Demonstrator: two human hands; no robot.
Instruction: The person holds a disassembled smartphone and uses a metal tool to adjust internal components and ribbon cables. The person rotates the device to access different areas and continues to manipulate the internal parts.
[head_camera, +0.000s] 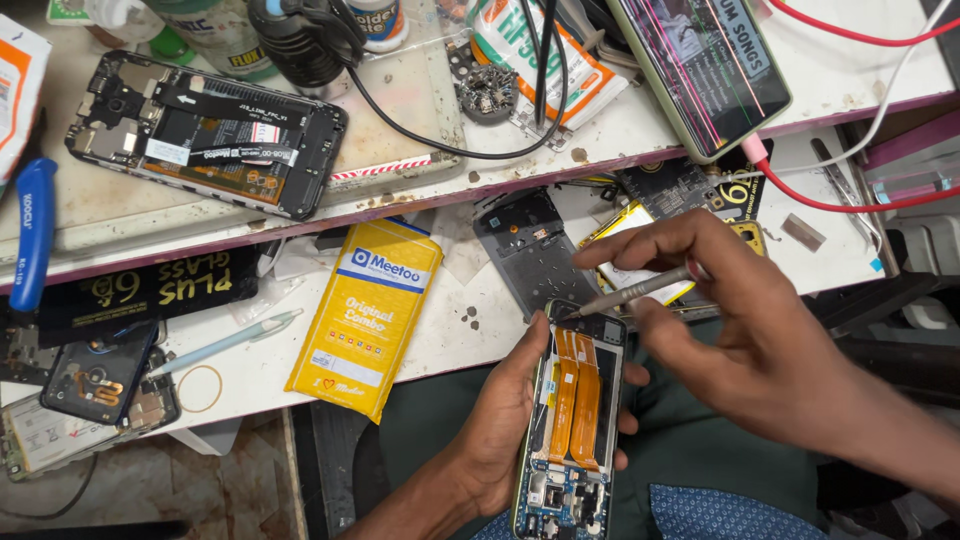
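Centrally, the left hand has its fingers wrapped round an opened phone with two glossy orange ribbon cables, held over the lap. Right hand fingers pinch a slim metal tool, its tip at the phone's top edge. A yellow rectangular packet with a blue label lies on the scuffed white table.

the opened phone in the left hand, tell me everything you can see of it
The opened phone has its back cover off, so its insides show: two orange flat ribbon cables run side by side down the middle, with a circuit board and small metal parts at the lower end. The frame looks dark with a pale green edge. It stands roughly upright over the lap, gripped from the side by the left hand. The right hand presses the tip of a thin metal tool to its top edge.
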